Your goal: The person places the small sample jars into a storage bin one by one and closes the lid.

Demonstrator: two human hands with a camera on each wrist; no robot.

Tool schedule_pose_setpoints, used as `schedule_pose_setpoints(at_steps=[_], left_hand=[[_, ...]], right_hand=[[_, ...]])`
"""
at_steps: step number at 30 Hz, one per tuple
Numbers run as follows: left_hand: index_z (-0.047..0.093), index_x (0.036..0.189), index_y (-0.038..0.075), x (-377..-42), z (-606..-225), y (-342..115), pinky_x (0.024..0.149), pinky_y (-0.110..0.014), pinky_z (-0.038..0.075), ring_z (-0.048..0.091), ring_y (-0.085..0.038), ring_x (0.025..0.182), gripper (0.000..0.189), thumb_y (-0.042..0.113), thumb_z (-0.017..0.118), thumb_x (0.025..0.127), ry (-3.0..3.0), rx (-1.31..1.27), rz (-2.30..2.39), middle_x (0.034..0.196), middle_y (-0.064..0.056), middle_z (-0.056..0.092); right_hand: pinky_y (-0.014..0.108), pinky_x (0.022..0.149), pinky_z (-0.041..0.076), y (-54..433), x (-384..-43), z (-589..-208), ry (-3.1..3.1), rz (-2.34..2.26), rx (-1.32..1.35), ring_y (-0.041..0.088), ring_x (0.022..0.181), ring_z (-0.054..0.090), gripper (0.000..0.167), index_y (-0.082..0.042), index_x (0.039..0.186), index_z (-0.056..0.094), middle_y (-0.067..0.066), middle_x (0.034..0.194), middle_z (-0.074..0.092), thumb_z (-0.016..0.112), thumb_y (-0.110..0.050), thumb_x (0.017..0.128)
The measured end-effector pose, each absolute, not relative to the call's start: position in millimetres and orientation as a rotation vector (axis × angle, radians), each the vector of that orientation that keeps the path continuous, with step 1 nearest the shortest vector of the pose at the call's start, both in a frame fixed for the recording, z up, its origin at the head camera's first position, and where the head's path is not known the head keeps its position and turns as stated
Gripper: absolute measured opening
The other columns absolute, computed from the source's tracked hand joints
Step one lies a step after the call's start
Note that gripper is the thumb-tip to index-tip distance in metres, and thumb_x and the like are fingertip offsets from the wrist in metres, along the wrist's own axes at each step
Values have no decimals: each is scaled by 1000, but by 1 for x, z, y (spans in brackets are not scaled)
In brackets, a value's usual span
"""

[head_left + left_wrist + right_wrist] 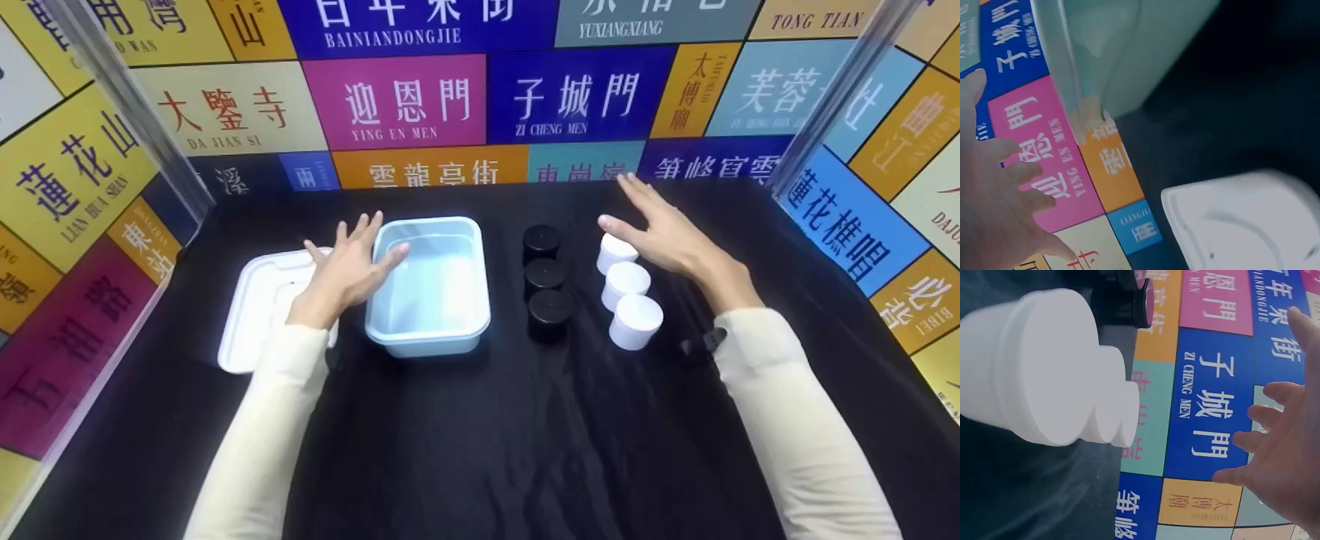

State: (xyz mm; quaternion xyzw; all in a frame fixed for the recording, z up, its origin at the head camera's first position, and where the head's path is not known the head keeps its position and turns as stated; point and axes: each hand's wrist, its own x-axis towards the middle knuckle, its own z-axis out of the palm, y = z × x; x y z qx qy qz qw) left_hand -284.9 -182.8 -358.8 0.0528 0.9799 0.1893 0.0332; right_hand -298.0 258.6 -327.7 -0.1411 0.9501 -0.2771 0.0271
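Black cloth [465, 442] | tub [431, 347] opens upward, long axis seemingly fore-aft | hands [343, 271] [669, 234] spread, empty

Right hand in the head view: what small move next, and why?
Perhaps lower the right hand and grip the farthest white tub. The hand is open, empty and nearest that tub, while the blue container stands uncovered with nothing visible inside and the white lid lies beside it.

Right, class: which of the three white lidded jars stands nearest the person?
The front white jar, lowest of its row in the head view; the middle white jar and back white jar stand behind it.
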Motion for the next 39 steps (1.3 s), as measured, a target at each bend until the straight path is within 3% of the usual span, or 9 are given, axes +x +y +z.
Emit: schedule_pose_setpoints(at_steps=[7,11,17,21,25,28,33,36,39], left_hand=[[14,162,27,-271,-365,-180,110,-79,-21,-4,-47,154,83,76,27,96,2994,135,695,170,-9,9],[17,162,25,-262,-369,-180,112,-78,-19,-3,-48,153,76,68,27,100,2981,106,793,169,-10,9],[21,161,20,-249,-381,-184,112,-80,-15,10,-50,152,66,56,27,105,2977,97,928,168,-13,15],[26,159,13,-243,-392,-189,122,-73,1,22,-43,152,61,46,31,108,2958,75,1047,165,-18,24],[34,155,5,-241,-398,-193,125,-54,27,39,-39,145,56,34,38,108,2897,33,1257,155,-23,41],[41,151,1,-241,-401,-195,119,-49,40,53,-39,134,52,27,42,107,2849,-2,1378,144,-26,54],[46,147,0,-241,-403,-196,94,-40,59,64,-36,114,49,25,45,105,2702,-105,1533,130,-27,62],[45,148,2,-242,-402,-197,78,-30,62,67,-30,106,49,24,48,105,2568,-163,1618,130,-26,61],[43,150,3,-243,-401,-199,74,-29,62,68,-25,100,51,23,52,103,2477,-182,1658,131,-25,61]], right_hand=[[69,125,8,274,-279,-338,2914,-1120,-331,36,157,7,80,-34,161,18,6,170,12,54,-61,95],[65,123,21,283,-270,-348,2865,-1326,-366,37,154,21,76,-30,159,27,8,167,24,63,-49,94],[41,116,43,294,-260,-370,2848,-1495,-511,24,142,43,61,-13,148,48,14,152,48,70,-25,93],[18,100,47,302,-250,-382,2863,-1493,-514,10,126,54,53,-9,139,55,11,138,58,73,-21,90],[12,90,48,308,-243,-393,2856,-1489,-481,2,113,57,51,-6,133,58,-8,122,62,77,-18,87],[13,86,50,312,-240,-402,2846,-1482,-460,3,109,58,50,-4,130,60,-15,115,61,79,-14,85],[15,83,52,315,-238,-417,2810,-1471,-446,6,103,59,50,-1,126,60,0,115,61,81,-11,82],[17,83,54,315,-237,-425,2778,-1466,-447,5,99,60,51,1,124,59,4,114,61,83,-11,80],[20,81,56,316,-236,-432,2757,-1450,-457,3,96,61,54,1,124,58,1,111,61,84,-10,78]])
